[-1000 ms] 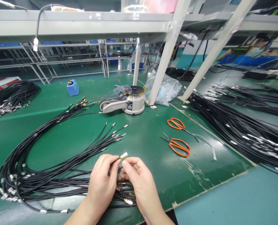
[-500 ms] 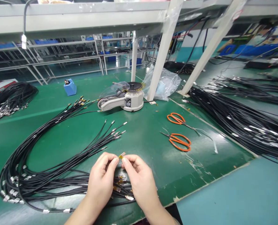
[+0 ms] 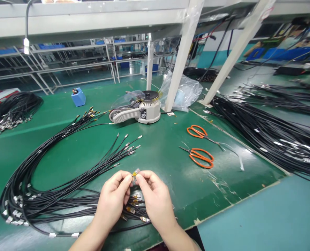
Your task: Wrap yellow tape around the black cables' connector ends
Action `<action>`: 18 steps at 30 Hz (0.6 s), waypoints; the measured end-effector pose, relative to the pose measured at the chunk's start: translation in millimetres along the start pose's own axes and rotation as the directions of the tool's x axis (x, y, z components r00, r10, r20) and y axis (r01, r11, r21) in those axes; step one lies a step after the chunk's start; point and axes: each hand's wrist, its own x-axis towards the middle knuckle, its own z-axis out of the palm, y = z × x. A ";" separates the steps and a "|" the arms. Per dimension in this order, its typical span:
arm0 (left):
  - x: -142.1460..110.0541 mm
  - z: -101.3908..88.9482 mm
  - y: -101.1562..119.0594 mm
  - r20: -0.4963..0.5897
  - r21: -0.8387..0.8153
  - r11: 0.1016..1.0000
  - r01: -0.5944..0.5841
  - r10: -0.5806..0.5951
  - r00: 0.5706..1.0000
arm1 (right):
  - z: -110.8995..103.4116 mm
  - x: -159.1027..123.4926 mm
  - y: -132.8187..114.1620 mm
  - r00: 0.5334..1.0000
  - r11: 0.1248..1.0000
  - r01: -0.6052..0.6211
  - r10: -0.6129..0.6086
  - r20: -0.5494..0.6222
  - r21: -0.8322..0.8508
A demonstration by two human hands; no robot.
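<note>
Between my fingertips is a small metal cable connector (image 3: 136, 171) with a band of amber tape behind its tip. My left hand (image 3: 114, 193) pinches it from the left, thumb against the bent fingers. From the right, my right hand (image 3: 155, 195) pinches at the taped part with thumb and forefinger. Beneath both hands lie black cables (image 3: 73, 205), several with amber-taped metal ends (image 3: 130, 210). Beyond my left hand, more cable ends (image 3: 130, 149) fan out on the green table (image 3: 160, 146). The held connector's own cable is mostly hidden by my hands.
A round tape dispenser (image 3: 148, 111) stands at the back. Orange-handled scissors (image 3: 202, 158) and a second orange pair (image 3: 197, 131) lie at the right. A blue holder (image 3: 78, 97), a plastic bag (image 3: 186, 92), a metal post (image 3: 182, 55) and a cable heap (image 3: 270, 136) are around.
The held connector has turned slightly, so more of its metal face shows. My hands keep about the same place. The whole view has shifted very little.
</note>
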 end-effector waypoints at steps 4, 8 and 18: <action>2.9 -3.3 2.1 0.083 -0.080 0.996 0.046 -0.039 0.996 | -0.6 0.8 1.4 0.999 0.998 0.054 -0.053 0.011 -0.023; 3.6 -9.2 6.5 0.202 -0.143 0.986 0.087 -0.057 0.978 | -1.5 0.3 1.7 0.993 0.993 0.116 -0.115 0.037 -0.029; 7.7 -24.5 14.0 0.516 -0.189 0.943 0.274 -0.142 0.845 | -9.9 5.1 -5.7 0.929 0.966 0.258 -0.245 0.278 -0.011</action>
